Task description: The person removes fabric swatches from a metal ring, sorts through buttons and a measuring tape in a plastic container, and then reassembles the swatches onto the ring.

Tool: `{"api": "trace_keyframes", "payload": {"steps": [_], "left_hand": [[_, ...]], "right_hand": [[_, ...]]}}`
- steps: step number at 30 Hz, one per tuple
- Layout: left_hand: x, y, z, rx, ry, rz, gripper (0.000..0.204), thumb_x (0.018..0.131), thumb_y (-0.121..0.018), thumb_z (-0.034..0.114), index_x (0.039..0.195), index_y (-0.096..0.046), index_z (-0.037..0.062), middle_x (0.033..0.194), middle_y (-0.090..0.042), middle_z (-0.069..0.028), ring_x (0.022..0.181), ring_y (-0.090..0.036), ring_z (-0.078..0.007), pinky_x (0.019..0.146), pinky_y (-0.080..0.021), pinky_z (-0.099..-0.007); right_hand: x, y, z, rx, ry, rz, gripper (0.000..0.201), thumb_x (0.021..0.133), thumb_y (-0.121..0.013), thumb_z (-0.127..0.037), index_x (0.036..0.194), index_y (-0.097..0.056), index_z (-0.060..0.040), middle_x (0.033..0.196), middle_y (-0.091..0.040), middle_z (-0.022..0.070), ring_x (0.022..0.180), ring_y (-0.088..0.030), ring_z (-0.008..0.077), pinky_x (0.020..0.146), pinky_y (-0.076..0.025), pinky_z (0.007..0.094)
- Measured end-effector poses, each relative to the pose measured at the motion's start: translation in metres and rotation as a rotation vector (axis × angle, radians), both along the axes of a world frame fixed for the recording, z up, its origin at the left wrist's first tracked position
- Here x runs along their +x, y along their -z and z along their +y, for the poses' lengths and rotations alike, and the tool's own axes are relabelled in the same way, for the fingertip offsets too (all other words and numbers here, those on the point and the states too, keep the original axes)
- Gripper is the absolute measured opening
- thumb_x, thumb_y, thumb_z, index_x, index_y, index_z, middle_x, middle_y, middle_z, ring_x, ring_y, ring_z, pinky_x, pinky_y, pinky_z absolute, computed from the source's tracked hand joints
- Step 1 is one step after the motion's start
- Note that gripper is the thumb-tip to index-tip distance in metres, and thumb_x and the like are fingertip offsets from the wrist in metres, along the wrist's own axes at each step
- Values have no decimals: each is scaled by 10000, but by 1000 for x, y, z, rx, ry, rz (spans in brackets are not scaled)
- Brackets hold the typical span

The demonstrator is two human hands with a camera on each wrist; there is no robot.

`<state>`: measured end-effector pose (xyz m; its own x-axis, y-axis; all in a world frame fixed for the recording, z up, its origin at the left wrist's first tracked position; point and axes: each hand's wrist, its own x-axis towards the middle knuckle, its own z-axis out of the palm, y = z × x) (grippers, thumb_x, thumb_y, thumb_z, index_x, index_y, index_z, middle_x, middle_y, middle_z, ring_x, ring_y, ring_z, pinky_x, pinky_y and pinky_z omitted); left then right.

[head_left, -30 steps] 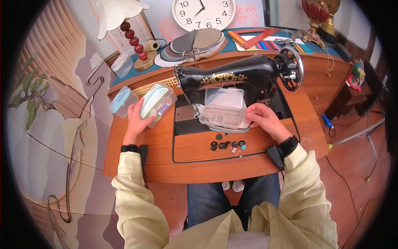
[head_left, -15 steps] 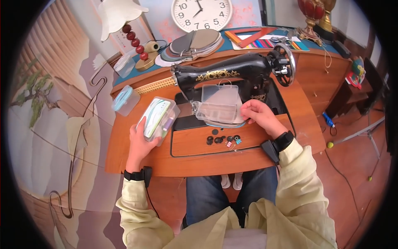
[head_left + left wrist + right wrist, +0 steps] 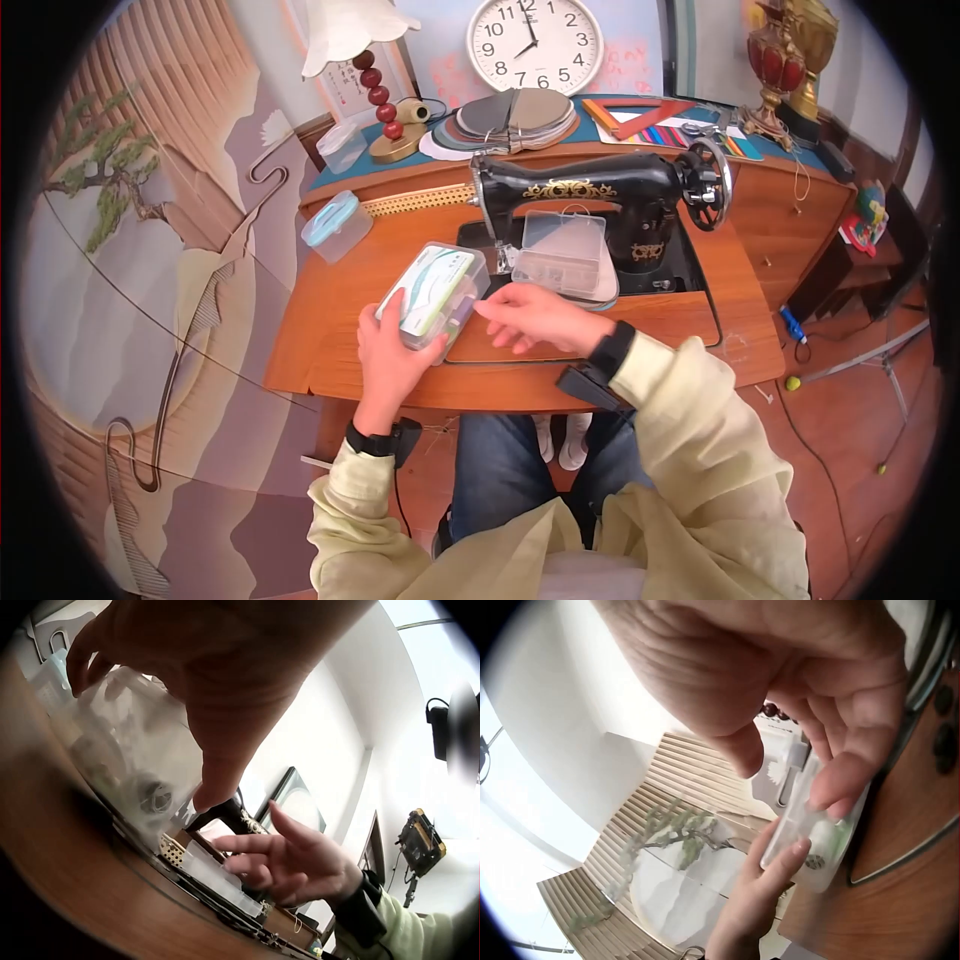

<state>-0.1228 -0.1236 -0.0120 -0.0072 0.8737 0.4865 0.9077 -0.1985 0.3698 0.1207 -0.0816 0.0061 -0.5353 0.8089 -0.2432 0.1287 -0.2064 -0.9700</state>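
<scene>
A clear plastic box (image 3: 430, 285) with a white, blue and green label on its lid lies tilted on the left part of the wooden table. My left hand (image 3: 388, 350) grips its near end, fingers over the lid and thumb along the side. Small items, one of them purple, show through its wall. Beside the box's right side is my right hand (image 3: 545, 318), fingers loosely extended, with nothing held; its fingertips are right at the box edge in the right wrist view. Behind that hand, a clear compartment box (image 3: 560, 265) stands with its lid raised.
A black sewing machine (image 3: 580, 185) rises behind the boxes. Another clear box with a blue lid (image 3: 335, 228) sits at the left edge. Small dark round pieces (image 3: 945, 739) lie on the table, hidden behind my right hand in the head view. A lamp (image 3: 385, 110) stands farther back.
My right hand has left the compartment box and moved left to the labelled box. My left hand has brought the labelled box nearer and to the right. The head view has shifted.
</scene>
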Motion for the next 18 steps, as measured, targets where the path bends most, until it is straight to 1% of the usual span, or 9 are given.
{"api": "trace_keyframes", "payload": {"steps": [1, 3, 4, 7, 8, 11, 12, 15, 18], "left_hand": [[4, 0, -5, 3, -26, 12, 835, 644, -815, 405, 1344, -485, 88, 1265, -407, -228, 1144, -446, -420, 956, -398, -514], [10, 1, -10, 44, -29, 66, 844, 633, -813, 390, 1347, -478, 89, 1275, -403, -219, 1138, -445, -422, 945, -402, -505], [11, 2, -11, 64, -37, 79, 848, 630, -815, 378, 1349, -475, 86, 1276, -405, -219, 1136, -450, -421, 947, -406, -499], [11, 0, -11, 95, -41, 81, 867, 611, -824, 340, 1360, -462, 96, 1293, -390, -216, 1138, -443, -421, 956, -390, -500], [12, -2, -11, 108, -40, 95, 876, 605, -829, 324, 1367, -455, 103, 1299, -383, -214, 1142, -439, -420, 961, -384, -502], [8, -6, -6, 129, -21, 89, 934, 583, -845, 278, 1401, -417, 135, 1313, -367, -208, 1158, -426, -418, 975, -369, -505], [7, -6, -5, 133, -11, 79, 960, 574, -851, 262, 1415, -401, 148, 1316, -362, -206, 1164, -422, -416, 980, -364, -506], [4, -8, 1, 143, 13, 46, 1079, 536, -875, 217, 1462, -323, 186, 1368, -331, -221, 1209, -403, -421, 981, -364, -505], [0, -11, 7, 269, 23, 39, 1179, 499, -900, 200, 1488, -257, 212, 1455, -259, -248, 1257, -378, -433, 983, -364, -505]], "right_hand": [[-10, 3, 5, -76, -6, 62, 492, 897, -637, -471, 1105, -554, -32, 963, -618, 53, 838, -625, 110, 632, -517, 238], [-27, 6, 14, -227, -25, 175, 526, 883, -642, -503, 1089, -552, -28, 975, -610, 60, 829, -624, 114, 627, -512, 236], [-35, 4, 16, -239, 22, 155, 522, 866, -654, -525, 1018, -559, -34, 922, -617, 42, 791, -616, 105, 609, -500, 234], [-52, 20, 24, -261, 109, 141, 443, 894, -639, -483, 954, -574, -49, 802, -590, 18, 646, -565, 78, 527, -448, 201], [-56, 24, 27, -284, 162, 127, 381, 900, -642, -457, 852, -541, -92, 737, -586, 3, 595, -529, 65, 489, -398, 197], [-58, 26, 34, -241, 188, 219, 361, 898, -653, -432, 814, -503, -115, 739, -596, 17, 580, -509, 61, 476, -380, 199], [-59, 17, 31, -233, 212, 262, 353, 894, -658, -420, 810, -490, -121, 733, -599, 20, 571, -489, 57, 472, -370, 202], [-64, 5, 29, -211, 275, 242, 349, 887, -659, -421, 816, -486, -127, 737, -597, 14, 578, -479, 53, 475, -364, 200], [-65, -1, 30, -169, 301, 303, 352, 862, -679, -434, 807, -500, -136, 746, -598, 1, 588, -472, 51, 480, -356, 196]]}}
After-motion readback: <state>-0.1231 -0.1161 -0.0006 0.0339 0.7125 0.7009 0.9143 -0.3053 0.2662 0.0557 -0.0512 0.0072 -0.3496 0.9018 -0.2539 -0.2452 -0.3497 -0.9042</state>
